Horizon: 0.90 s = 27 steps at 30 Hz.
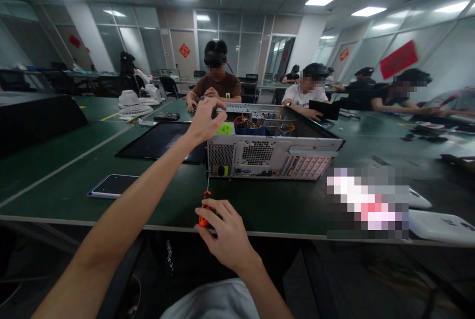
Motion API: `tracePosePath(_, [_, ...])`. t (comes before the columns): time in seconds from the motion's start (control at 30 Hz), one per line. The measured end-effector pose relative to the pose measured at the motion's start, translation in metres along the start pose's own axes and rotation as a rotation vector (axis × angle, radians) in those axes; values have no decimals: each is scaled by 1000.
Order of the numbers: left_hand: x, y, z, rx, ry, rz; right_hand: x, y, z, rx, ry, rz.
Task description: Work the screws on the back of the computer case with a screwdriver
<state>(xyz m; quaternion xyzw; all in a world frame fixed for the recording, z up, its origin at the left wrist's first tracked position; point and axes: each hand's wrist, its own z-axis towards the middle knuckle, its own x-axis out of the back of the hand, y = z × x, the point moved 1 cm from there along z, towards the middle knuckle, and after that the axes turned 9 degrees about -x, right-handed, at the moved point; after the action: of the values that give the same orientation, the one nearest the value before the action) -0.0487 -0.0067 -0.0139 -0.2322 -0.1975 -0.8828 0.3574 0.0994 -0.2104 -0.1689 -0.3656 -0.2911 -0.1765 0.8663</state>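
Observation:
A computer case (278, 158) lies on its side with its rear panel facing me and its top side open, showing wires inside. My right hand (226, 232) is closed around the orange and black handle of a screwdriver (204, 212). The screwdriver's thin shaft points away from me, its tip at the lower left corner of the rear panel. Over the left end of the case is my left hand (207, 120), thumb and forefinger apart, beside a green-yellow label (225, 128). Its other fingers are mostly hidden, and whether it touches the case I cannot tell.
A black side panel (159, 143) lies left of the case, with a phone (115, 185) nearer me. Farther back stand white fans (134, 105) and a small drive-like part (166, 116). Another phone (440, 225) lies at right. Across the table sits a person (217, 84).

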Motion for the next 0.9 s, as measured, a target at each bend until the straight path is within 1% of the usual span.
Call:
tracePosePath(0.03, [-6,-3,9,24,-78,25,0,0,1,19,-11,-4])
tracePosePath(0.1, [-17,-9,23,75,-284,70,-1,2,3,41,-19,-8])
tracePosePath(0.17, [-26,-12,31,59,-493,82,-2,3,5,48,-1,-2])
tracePosePath(0.2, [-30,-13,33,49,-578,88,-2,4,7,53,15,2])
tracePosePath(0.23, [-33,-14,34,49,-646,101,-3,6,8,57,32,4])
tracePosePath(0.3, [-36,-14,35,92,-727,149,-6,8,9,63,57,-1])
tracePosePath(0.37, [-38,-15,35,132,-760,193,-9,10,9,53,73,-11])
tracePosePath(0.53, [-37,-16,33,119,-771,220,-12,14,6,32,98,8])
tracePosePath(0.67, [-33,-8,31,173,-769,219,-10,16,4,51,63,50])
tracePosePath(0.8, [-28,3,31,214,-790,227,-3,15,5,62,30,149])
tracePosePath(0.9, [-26,7,31,231,-791,234,2,12,7,61,-23,203])
